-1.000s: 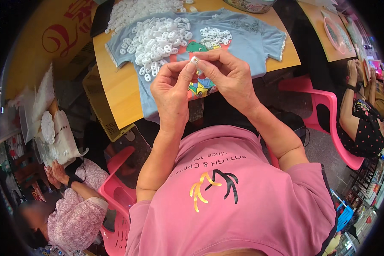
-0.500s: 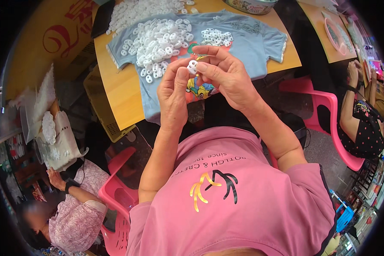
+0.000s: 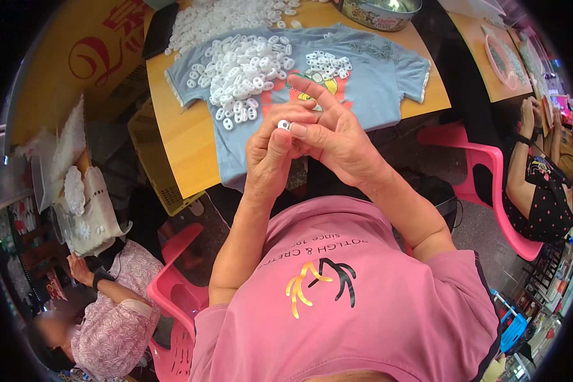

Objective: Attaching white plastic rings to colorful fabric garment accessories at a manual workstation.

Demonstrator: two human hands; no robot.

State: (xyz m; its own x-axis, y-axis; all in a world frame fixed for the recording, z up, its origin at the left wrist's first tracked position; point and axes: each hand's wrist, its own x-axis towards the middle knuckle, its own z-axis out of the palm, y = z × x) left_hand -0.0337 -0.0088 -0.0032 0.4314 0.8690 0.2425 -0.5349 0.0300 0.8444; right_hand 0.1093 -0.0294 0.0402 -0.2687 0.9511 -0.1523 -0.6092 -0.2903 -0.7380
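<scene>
A small white plastic piece with a hole (image 3: 284,125) is pinched between the thumbs and fingers of both hands, just past the table's near edge. My left hand (image 3: 267,153) grips it from the left, thumb up. My right hand (image 3: 337,140) presses thumb against its right side, with the index finger stretched out ahead. The fingertips cover much of the piece. Beyond them, a pile of white oval two-hole pieces (image 3: 251,67) lies on a blue-grey T-shirt (image 3: 375,95) spread over the table. A smaller cluster of white pieces (image 3: 328,65) lies to its right.
More white pieces (image 3: 226,16) cover the far side of the wooden table (image 3: 178,149). A round tin (image 3: 375,18) stands at the far right, a dark flat object (image 3: 161,30) at the far left. Pink chairs (image 3: 490,156) flank me. People sit at left and right.
Both hands have moved slightly down toward me with the white piece. It has turned, and less of it shows between the fingers. The whole view has shifted a little.
</scene>
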